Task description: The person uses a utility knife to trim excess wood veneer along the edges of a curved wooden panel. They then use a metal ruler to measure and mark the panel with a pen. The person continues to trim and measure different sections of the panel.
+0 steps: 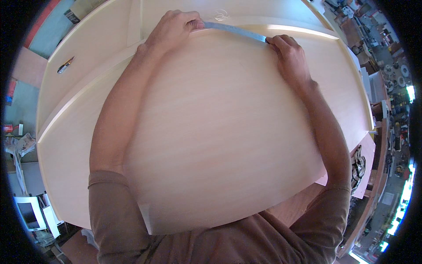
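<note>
A long, narrow metal strip (236,30) with a blue-grey shine spans the gap between my hands, lying along a raised pale wooden batten (303,31). My left hand (178,25) is closed on its left end, thumb and fingers pressed together. At the other end, my right hand (289,52) grips it with bent fingers. Whether the strip is a file, a blade or a ruler is too blurred to tell. Both arms reach far across a large pale wooden panel (228,132). Beyond the batten, beside the strip, lie thin curled shavings (221,15).
A utility knife (65,65) rests on the panel's far left part, past a curved batten (83,94). To the right, a cluttered bench (398,79) holds tools and round parts. A white-framed screen (30,213) stands at lower left. Dark patterned cloth (358,165) lies near the right edge.
</note>
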`<state>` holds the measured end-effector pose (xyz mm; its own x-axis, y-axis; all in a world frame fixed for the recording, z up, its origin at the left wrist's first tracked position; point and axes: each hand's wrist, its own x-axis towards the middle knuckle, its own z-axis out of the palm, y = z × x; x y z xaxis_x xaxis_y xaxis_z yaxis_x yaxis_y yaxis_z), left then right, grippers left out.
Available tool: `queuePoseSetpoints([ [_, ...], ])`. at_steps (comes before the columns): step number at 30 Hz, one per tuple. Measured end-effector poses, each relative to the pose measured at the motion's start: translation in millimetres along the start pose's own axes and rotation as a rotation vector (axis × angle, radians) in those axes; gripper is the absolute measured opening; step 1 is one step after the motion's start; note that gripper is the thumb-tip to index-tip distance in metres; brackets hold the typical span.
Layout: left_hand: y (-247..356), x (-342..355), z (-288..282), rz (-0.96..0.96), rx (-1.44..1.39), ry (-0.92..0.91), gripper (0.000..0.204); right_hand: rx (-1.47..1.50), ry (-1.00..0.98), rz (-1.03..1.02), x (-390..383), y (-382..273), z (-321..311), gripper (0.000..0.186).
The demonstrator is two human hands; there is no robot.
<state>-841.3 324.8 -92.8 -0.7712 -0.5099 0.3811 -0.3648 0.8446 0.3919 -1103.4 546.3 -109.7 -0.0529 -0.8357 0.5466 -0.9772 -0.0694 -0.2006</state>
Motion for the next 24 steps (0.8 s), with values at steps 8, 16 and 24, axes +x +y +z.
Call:
queuePoseSetpoints([
  [8, -10, 8, 1, -0.05, 0.014, 0.024, 0.026, -0.013, 0.031, -0.02, 13, 12, 11, 0.022],
  [16, -5, 5, 1, -0.097, -0.059, 0.074, 0.017, -0.017, 0.035, 0.029, 21, 12, 17, 0.021],
  [24, 3, 6, 7, 0.142, -0.068, 0.091, 0.021, -0.003, 0.036, 0.062, -9, 4, -7, 0.018],
])
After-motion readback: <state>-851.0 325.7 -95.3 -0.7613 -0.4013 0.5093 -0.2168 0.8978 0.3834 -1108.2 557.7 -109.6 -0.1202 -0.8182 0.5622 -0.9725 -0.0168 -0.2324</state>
